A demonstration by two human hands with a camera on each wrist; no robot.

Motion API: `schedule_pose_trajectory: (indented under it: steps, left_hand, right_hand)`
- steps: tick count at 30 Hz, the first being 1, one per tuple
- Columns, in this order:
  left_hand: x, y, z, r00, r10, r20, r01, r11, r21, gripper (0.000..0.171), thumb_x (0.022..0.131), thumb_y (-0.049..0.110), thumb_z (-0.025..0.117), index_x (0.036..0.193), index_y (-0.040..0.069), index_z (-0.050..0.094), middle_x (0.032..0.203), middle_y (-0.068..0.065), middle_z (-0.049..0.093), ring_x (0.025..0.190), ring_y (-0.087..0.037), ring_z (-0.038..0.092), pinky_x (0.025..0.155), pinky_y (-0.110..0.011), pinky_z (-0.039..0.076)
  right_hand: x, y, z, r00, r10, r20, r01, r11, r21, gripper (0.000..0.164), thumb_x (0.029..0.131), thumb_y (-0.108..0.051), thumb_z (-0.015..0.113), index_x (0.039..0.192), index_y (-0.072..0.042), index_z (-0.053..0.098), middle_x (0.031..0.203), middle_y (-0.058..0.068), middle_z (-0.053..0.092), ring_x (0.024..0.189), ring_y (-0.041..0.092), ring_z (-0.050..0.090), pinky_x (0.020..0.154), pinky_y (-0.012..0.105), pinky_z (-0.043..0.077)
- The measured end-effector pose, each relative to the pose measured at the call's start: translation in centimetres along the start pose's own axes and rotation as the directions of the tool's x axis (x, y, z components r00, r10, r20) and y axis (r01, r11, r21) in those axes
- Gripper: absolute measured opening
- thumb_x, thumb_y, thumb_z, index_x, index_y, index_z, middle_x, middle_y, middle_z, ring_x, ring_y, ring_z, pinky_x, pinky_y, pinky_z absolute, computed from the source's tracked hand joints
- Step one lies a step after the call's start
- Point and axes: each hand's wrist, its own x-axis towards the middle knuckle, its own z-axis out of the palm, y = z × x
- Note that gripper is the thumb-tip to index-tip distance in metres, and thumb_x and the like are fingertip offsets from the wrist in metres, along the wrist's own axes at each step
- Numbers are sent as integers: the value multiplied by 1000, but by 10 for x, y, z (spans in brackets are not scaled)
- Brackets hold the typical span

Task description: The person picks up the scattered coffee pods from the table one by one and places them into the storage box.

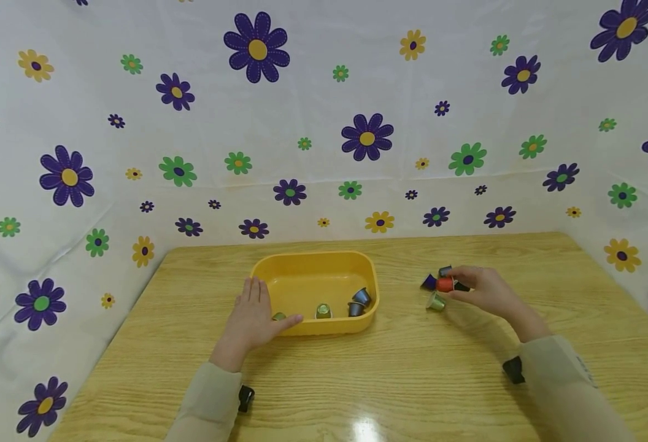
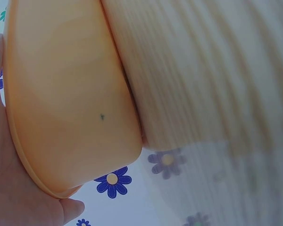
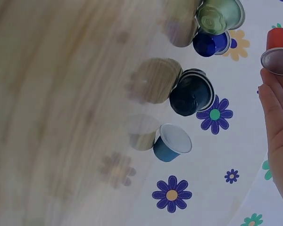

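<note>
My right hand (image 1: 486, 291) pinches a red coffee capsule (image 1: 444, 284) between thumb and fingers; in the right wrist view the capsule's silvery lid (image 3: 278, 61) faces the camera. Around it on the table are a light green capsule (image 1: 436, 302), a dark blue capsule (image 1: 429, 282), a grey-blue capsule (image 1: 445, 271) and a very dark capsule (image 3: 191, 94). At the left end of a yellow tray (image 1: 313, 263), my left hand (image 1: 254, 319) rests on the rim, fingers straight and thumb lying along the front edge.
Inside the tray lie a green capsule (image 1: 323, 311), two grey-blue capsules (image 1: 361, 297) toward the right, and an olive capsule (image 1: 278, 317) partly hidden by the left thumb. A flower-patterned sheet (image 1: 313, 92) hangs behind and beside the wooden table (image 1: 324, 380).
</note>
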Motion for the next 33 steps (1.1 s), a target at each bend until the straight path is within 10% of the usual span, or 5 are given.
schedule_pose_trajectory:
  steps: [33]
  left_hand:
    - [-1,1,-2,1000,-2,7,2,1000,2,114,72,78,33,133,-16,13,140,-32,6,129,-42,0,102,-52,11]
  right_hand:
    - [29,-28,26,1000,-20,5,20,994,109,47,79,-21,68,116,4,55,116,21,54,106,34,51,85,42,43]
